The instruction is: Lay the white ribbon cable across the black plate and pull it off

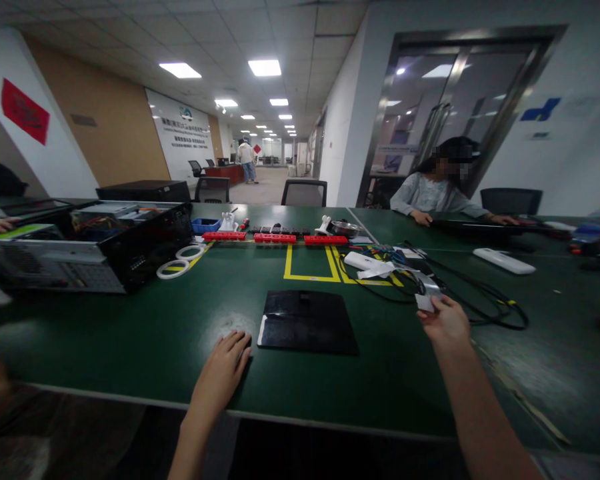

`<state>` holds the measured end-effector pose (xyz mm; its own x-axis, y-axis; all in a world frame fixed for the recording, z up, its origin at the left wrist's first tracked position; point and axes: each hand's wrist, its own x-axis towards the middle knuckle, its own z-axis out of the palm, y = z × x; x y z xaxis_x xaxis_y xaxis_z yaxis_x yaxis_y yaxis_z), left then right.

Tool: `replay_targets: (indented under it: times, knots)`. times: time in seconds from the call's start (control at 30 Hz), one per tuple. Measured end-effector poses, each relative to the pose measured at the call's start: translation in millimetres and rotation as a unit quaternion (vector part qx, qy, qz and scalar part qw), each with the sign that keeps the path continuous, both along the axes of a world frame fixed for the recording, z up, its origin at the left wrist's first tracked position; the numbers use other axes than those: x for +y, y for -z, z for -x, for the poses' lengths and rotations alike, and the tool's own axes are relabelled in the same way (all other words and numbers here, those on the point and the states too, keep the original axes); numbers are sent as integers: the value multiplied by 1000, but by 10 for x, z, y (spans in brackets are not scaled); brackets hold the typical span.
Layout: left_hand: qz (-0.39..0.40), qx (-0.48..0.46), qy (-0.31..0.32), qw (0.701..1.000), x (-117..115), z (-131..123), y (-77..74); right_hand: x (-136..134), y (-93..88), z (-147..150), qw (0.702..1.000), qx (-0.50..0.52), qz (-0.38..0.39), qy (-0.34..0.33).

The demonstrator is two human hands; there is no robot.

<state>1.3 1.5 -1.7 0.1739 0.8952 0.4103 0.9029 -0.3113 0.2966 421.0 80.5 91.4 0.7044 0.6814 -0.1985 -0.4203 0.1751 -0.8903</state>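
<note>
My left hand [224, 368] lies flat on the green table [130, 333], fingers stretched out, just left of a flat black rectangular panel [306, 322]. My right hand [444, 320] is raised at the panel's right, fingers pinched on a small pale piece [424, 302] at the end of a silvery strip that runs back toward a tangle of cables [480, 300]. What the piece is I cannot make out.
An open computer case [80, 250] stands at left with white tape rolls [180, 261] beside it. Red holders [275, 237], a blue tray [206, 225] and yellow floor-tape marks [310, 267] sit at the back. A person [440, 190] sits across at right; a white device [504, 261] lies near.
</note>
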Motion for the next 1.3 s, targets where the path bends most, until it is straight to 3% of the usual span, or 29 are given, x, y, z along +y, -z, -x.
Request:
replay_targets:
  times: [0.2, 0.53, 0.63, 0.8, 0.93, 1.1, 1.2, 1.3]
  knots:
    - [-5, 1, -2, 1000, -5, -2, -11, 6, -5, 45, 1000, -6, 21, 7]
    - [-6, 8, -3, 1000, -2, 8, -3, 75, 97, -51, 998, -52, -37, 1]
    - [-8, 5, -3, 1000, -1, 7, 5, 64, 73, -36, 993, -66, -91, -28]
    - [-5, 6, -3, 1000, -4, 5, 0, 4, -20, 112, 963, -121, -210, -121]
    - [-2, -1, -3, 1000, -1, 6, -7, -84, -58, 271, 928, -137, -238, -251]
    - [-3, -11, -7, 1000, 3, 6, 8, -196, -20, 389, 867, -172, -204, -422]
    - [-3, -8, -5, 1000, 4, 8, 17, -221, 29, 411, 845, -203, -139, -475]
    - [-3, -5, -3, 1000, 5, 8, 15, -212, 67, 463, 798, -251, -58, -544]
